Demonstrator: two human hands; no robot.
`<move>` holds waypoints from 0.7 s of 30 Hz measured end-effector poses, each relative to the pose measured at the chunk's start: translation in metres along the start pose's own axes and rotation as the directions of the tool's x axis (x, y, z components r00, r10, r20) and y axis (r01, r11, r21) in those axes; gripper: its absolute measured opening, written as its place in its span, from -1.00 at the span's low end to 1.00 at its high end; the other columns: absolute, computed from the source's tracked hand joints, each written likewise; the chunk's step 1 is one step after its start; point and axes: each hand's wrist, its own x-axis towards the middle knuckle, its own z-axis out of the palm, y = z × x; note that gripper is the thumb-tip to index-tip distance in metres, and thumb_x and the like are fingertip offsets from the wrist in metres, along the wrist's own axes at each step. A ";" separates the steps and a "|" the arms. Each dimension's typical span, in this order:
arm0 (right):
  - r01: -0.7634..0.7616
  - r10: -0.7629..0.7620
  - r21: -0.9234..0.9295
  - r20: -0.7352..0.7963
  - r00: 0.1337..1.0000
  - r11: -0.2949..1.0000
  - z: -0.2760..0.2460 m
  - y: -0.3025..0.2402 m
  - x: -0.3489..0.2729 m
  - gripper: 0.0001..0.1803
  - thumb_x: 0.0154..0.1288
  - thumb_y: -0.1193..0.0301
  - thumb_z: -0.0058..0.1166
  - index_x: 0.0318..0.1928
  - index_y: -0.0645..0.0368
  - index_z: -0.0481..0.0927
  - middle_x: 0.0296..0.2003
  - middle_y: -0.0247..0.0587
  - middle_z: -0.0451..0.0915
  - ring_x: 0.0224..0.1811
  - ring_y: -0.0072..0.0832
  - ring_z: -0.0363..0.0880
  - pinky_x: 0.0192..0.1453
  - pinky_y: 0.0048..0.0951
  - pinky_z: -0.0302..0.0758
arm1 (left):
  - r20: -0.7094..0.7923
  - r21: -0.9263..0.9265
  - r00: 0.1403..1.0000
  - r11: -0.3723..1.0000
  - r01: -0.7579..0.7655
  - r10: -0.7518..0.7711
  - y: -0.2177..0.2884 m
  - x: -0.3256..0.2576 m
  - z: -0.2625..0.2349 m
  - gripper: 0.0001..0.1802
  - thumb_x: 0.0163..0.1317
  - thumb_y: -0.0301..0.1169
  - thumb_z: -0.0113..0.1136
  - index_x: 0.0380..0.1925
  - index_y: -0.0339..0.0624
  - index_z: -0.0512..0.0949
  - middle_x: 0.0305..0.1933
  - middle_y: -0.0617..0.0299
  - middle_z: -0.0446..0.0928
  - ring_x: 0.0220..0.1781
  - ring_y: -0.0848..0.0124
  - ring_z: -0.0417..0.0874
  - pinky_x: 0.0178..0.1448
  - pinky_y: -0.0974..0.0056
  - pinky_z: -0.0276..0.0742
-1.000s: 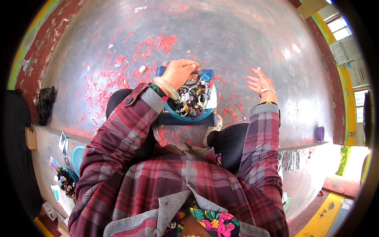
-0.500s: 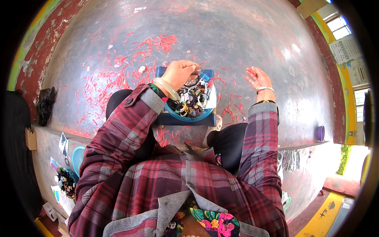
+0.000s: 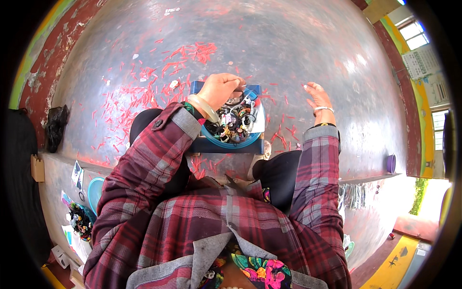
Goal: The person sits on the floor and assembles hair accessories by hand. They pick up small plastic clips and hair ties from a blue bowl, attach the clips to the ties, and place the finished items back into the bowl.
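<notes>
A blue basin [image 3: 226, 143] filled with small mixed black, white and coloured looped pieces, which look like hair ties, stands on a low blue stool [image 3: 202, 146] in front of me. Over the basin's far left edge, my left hand [image 3: 219, 91] is closed in a pinch; a small pale bit shows at its fingertips, too fine to name. My right hand [image 3: 318, 98] is raised well to the right of the basin, above the floor. Its thumb and finger are pressed together, and what they hold, if anything, is too small to make out. A white card [image 3: 259, 118] lies at the basin's right side.
Red strips [image 3: 199, 52] litter the grey floor [image 3: 288, 43], mostly ahead and left. At left are a black plastic bag [image 3: 57, 126] and another container of small dark pieces [image 3: 79, 221]. A purple bucket [image 3: 391, 163] stands far right.
My right hand has turned slightly, and its fingers have drawn closer together into a pinch. My left hand has stayed almost in place over the basin.
</notes>
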 end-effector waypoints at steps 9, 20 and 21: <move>-0.013 0.025 0.398 -0.024 0.999 0.917 -0.003 0.011 0.017 -0.67 0.00 0.39 0.26 -0.19 0.14 0.50 -0.03 -0.29 0.45 0.20 -0.37 0.21 0.20 -0.13 0.16 | -0.014 0.003 1.000 1.000 0.013 -0.013 0.000 -0.001 0.002 -0.77 0.26 -0.50 -0.10 -0.19 -0.42 0.48 -0.16 0.10 0.51 -0.07 0.35 0.53 0.01 0.32 0.49; 0.050 -0.032 0.128 -0.136 0.990 0.991 0.002 -0.003 0.005 -0.49 0.25 -0.01 -0.13 -0.29 0.22 0.59 -0.14 -0.17 0.56 0.12 -0.34 0.33 0.16 -0.15 0.22 | -0.006 -0.002 1.000 1.000 0.005 -0.005 -0.002 0.000 0.001 -0.76 0.26 -0.49 -0.10 -0.18 -0.43 0.48 -0.15 0.09 0.51 -0.07 0.34 0.53 0.01 0.31 0.49; 0.050 -0.036 0.106 -0.133 0.990 0.993 0.003 -0.004 0.003 -0.41 0.25 -0.07 -0.19 -0.30 0.23 0.61 -0.14 -0.16 0.55 0.11 -0.33 0.32 0.16 -0.16 0.23 | -0.006 -0.003 1.000 1.000 0.004 -0.004 -0.001 0.000 0.001 -0.76 0.26 -0.49 -0.10 -0.18 -0.43 0.48 -0.15 0.09 0.51 -0.07 0.34 0.53 0.01 0.31 0.49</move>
